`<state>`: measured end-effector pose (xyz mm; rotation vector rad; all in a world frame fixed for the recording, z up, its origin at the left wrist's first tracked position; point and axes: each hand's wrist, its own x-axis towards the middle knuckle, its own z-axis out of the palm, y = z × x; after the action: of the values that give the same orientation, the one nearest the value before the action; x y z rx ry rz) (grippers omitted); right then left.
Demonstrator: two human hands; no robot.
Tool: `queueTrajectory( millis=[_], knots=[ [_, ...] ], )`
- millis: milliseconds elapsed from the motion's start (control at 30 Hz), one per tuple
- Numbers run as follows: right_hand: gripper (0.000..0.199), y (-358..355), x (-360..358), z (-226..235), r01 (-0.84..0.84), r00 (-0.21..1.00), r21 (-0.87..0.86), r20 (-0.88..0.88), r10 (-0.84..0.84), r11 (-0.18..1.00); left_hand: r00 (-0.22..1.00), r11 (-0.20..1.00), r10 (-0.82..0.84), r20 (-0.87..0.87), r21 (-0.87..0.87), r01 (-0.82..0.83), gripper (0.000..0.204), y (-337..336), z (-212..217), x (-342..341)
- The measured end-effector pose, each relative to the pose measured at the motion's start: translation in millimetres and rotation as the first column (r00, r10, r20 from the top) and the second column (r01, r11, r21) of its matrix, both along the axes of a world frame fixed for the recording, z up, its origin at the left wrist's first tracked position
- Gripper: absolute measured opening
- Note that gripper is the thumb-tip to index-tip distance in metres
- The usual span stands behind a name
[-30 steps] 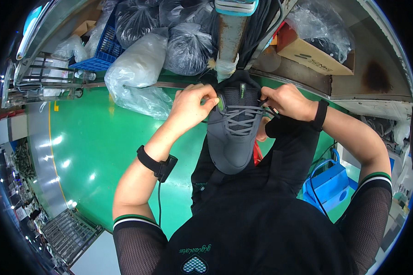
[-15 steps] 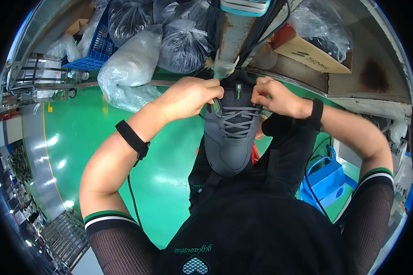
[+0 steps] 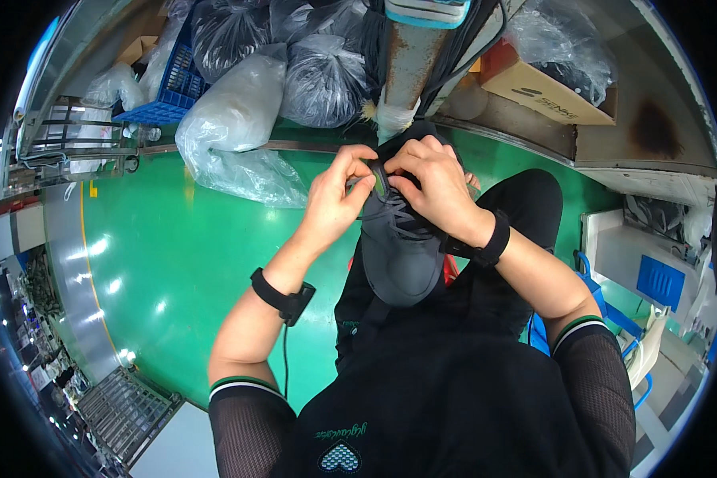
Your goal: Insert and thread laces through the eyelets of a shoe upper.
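Observation:
A dark grey lace-up shoe rests toe toward me in front of my lap, its laces crossing the front. My left hand pinches the upper left lacing edge of the shoe, where a green patch of lining shows. From the right, my right hand reaches over the tongue, its fingertips closed close to that same edge. What those right fingertips hold is too small to make out, and the hand hides much of the tongue and collar.
Beyond the shoe rises a rusty metal post. Full plastic bags and a blue crate lie at the far left. A cardboard box stands far right. Blue metal parts are at the right, above the green floor.
My right hand has crossed leftward over the tongue to the shoe's left lacing edge. My left hand has shifted slightly and turned, staying at that edge. My right knee has come into view.

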<state>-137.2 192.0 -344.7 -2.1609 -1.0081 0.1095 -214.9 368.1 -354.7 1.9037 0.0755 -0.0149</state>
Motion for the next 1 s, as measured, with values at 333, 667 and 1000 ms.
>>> queueTrajectory(
  millis=[333,667,1000],
  knots=[
    [0.015,5.1,-0.3,-14.1,0.041,0.997,0.043,-0.063,-0.038,0.998,0.872,0.881,-0.145,-0.468,-0.461,-0.101,0.036,12.9,22.2,21.8],
    [0.007,6.3,2.9,-14.9,0.069,0.997,0.047,-0.023,-0.068,0.997,0.953,0.982,-0.151,-0.262,-0.150,0.114,0.072,22.0,-12.6,21.9],
    [0.022,-93.1,46.2,12.7,0.289,0.935,0.042,0.202,-0.292,0.956,0.981,0.849,0.140,-0.135,-0.494,-0.189,0.045,3.5,40.0,-25.5]
  ],
)
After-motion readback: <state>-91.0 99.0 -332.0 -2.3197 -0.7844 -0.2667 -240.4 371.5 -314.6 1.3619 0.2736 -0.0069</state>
